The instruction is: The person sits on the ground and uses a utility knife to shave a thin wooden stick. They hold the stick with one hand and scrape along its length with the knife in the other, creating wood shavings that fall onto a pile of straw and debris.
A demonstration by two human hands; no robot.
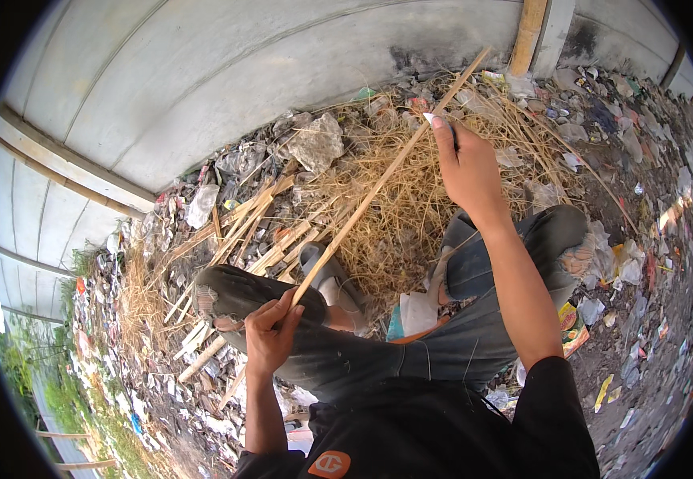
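A long, thin bamboo strip [370, 195] slants across the middle, its near end at my lap and its far end up by the wall. My left hand [270, 335] is closed around the strip's lower end, above my left thigh. Farther up, my right hand [468, 164] is closed on a knife [432, 119]. Only a bright bit of blade past the thumb and some dark handle show. The blade lies at the strip's edge; whether it cuts in I cannot tell. Below the strip, curly shavings [394, 231] are heaped between my feet.
Split bamboo pieces [278, 254] lie left of the shavings, beside my left shoe [332, 279]. A pale panel wall [226, 88] rises in front, with a bamboo post [528, 36] against it. Plastic litter [602, 311] covers the ground around. A grey lump [317, 144] sits near the wall.
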